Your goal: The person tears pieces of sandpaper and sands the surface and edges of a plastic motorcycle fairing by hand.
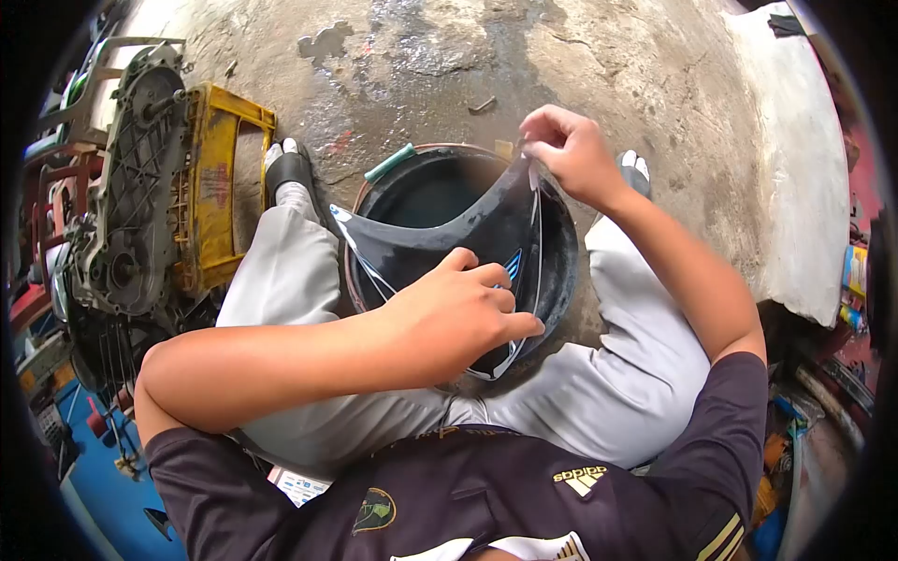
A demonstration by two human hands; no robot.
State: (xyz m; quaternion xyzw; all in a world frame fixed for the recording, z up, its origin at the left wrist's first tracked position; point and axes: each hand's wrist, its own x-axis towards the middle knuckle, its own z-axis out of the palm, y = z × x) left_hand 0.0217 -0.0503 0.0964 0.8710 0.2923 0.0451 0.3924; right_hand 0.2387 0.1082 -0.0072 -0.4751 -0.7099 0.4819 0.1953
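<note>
A glossy black V-shaped plastic panel point(421, 245), apparently a motorcycle body cover, lies tilted across a round black tub point(558, 252). Blue stripes and pale edge lines mark its surface. At the panel's upper right tip, my right hand point(572, 159) is closed in a pinch. My left hand point(454, 313) rests on the panel's middle, fingers curled and thumb stretched to the right. Whatever lies under those left fingers is hidden. Dark liquid seems to fill the tub behind the panel, though its depth cannot be seen.
The tub stands between my feet on a wet concrete floor point(655, 103). To the left are a yellow crate point(217, 178) and a metal engine cover point(140, 187). A teal grip point(389, 163) sits on the tub's rim. A pale ledge point(804, 187) runs along the right.
</note>
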